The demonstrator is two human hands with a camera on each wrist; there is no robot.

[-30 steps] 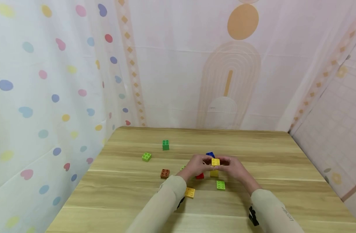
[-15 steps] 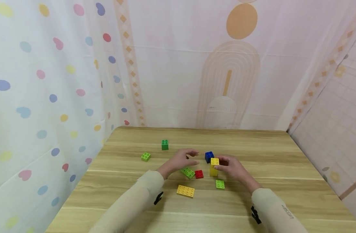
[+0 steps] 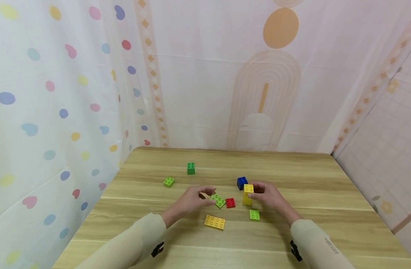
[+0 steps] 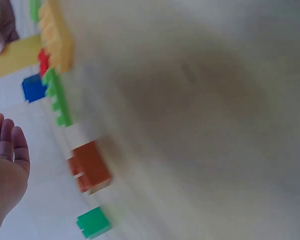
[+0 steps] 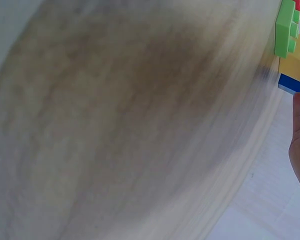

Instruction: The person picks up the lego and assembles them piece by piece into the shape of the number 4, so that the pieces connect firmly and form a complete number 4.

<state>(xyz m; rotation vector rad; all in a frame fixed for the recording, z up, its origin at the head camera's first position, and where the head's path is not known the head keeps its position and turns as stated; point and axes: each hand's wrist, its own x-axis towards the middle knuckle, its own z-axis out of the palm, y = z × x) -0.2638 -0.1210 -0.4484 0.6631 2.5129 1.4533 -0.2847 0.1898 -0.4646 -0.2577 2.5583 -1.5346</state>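
Observation:
My right hand [image 3: 268, 193] holds an upright yellow toy-brick stack [image 3: 247, 199] by its right side, thumb on the front. Its yellow wall [image 5: 296, 62] also shows at the edge of the right wrist view. My left hand [image 3: 193, 200] hovers with parted, bent fingers and nothing between them, left of a long lime-green brick [image 3: 219, 201]. A brown brick [image 4: 92, 167] stands near that hand in the left wrist view; in the head view the hand hides it. Beside the stack are a blue brick [image 3: 242, 183] and a flat red brick [image 3: 230, 203].
On the wooden table [image 3: 292, 172] lie a long orange-yellow brick [image 3: 214, 222] and a small lime brick [image 3: 254, 215] nearer the front. Farther left are another lime brick [image 3: 169, 182] and a dark green brick [image 3: 190, 168]. Patterned curtains [image 3: 192, 74] hang behind the table.
My left hand has let go of the yellow stack and moved left, past the long lime-green brick, covering the brown brick in the head view. The right hand stays on the stack.

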